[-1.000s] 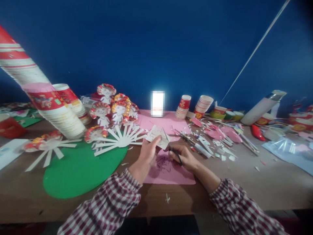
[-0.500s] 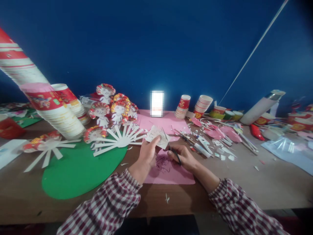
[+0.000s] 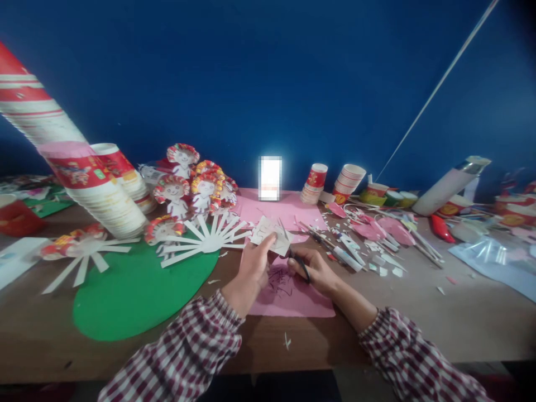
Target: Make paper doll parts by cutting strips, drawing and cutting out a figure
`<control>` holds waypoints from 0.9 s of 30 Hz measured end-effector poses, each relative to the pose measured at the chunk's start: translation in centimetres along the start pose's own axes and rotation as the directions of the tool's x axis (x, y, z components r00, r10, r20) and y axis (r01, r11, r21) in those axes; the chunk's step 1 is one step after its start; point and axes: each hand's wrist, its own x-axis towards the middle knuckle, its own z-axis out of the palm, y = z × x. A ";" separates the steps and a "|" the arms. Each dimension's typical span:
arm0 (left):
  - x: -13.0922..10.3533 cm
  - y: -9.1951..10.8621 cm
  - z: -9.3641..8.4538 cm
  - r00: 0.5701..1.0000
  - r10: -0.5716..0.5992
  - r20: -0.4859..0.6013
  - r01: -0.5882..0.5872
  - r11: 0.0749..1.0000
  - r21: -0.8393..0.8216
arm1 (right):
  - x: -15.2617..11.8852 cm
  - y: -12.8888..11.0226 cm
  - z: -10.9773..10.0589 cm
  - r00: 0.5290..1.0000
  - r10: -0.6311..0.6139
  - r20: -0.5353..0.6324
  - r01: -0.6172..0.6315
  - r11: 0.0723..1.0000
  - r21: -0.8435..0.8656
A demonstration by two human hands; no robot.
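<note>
Between the thumb and fingers of my left hand (image 3: 252, 267) is a small piece of white paper (image 3: 271, 235) with drawn lines on it. My right hand (image 3: 316, 270) grips a pair of scissors (image 3: 300, 262) by its dark handles. The blades reach up along the right side of the paper. Below both hands lies a pink sheet (image 3: 288, 301) with dark scribbles. A white paper cup cut into spread strips (image 3: 211, 241) rests just left of my left hand, partly over a green oval mat (image 3: 138, 301).
Paper figures with red and yellow frills (image 3: 205, 192) stand at the back left, beside tall leaning stacks of paper cups (image 3: 104, 195). Paper scraps (image 3: 383, 262), pens (image 3: 349, 259) and a red glossy object (image 3: 441, 229) lie to the right. Behind is a blue wall (image 3: 268, 84).
Almost nothing differs. The whole view has shifted very slightly; both hands keep their hold on the paper and the scissors at the paper's right side.
</note>
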 end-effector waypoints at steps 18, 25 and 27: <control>0.1 -0.6 0.4 0.998 -0.051 -0.039 0.051 0.999 -0.001 | 0.2 0.2 0.1 1.000 -0.008 -0.009 0.008 1.000 0.005; 0.2 -0.6 0.2 0.997 -0.043 -0.069 0.045 0.999 0.024 | 0.2 0.2 0.0 1.000 -0.011 -0.010 0.011 1.000 0.002; 0.3 -0.7 0.2 0.998 -0.034 -0.054 0.034 0.999 0.002 | 0.2 0.2 0.1 1.000 -0.008 -0.010 0.008 1.000 0.004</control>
